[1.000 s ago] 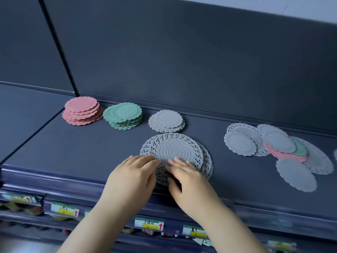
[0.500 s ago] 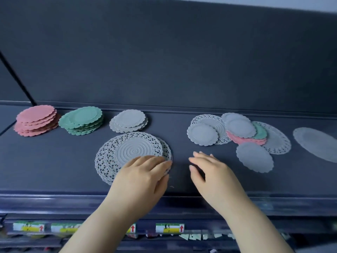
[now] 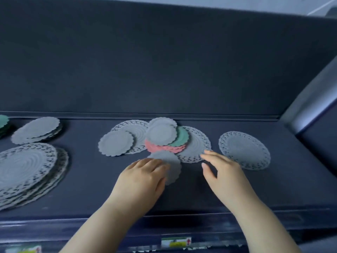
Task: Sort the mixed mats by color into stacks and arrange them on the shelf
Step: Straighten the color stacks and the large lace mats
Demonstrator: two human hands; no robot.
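A mixed pile lies mid-shelf: a small grey mat point(image 3: 161, 134) on top of a green mat point(image 3: 181, 137) and pink mats point(image 3: 164, 148), over a lacy grey mat point(image 3: 196, 147). My left hand point(image 3: 144, 177) rests with straight fingers on a loose small grey mat point(image 3: 171, 164) in front of the pile. My right hand point(image 3: 221, 171) hovers open beside it, fingertips near the lacy mat's edge. Another small grey mat point(image 3: 115, 143) overlaps a lacy one point(image 3: 135, 131). A single lacy mat point(image 3: 244, 149) lies to the right.
At the left stand a stack of large lacy grey mats point(image 3: 27, 170), a stack of small grey mats point(image 3: 36, 129) and the edge of the green stack point(image 3: 3, 123). The dark shelf point(image 3: 273, 189) ends at a side wall on the right. Price labels point(image 3: 176, 241) run below.
The view has swung right, away from the sorted stacks. My left hand left the lacy stack and now rests on the loose small grey mat. My right hand moved toward the mixed pile.
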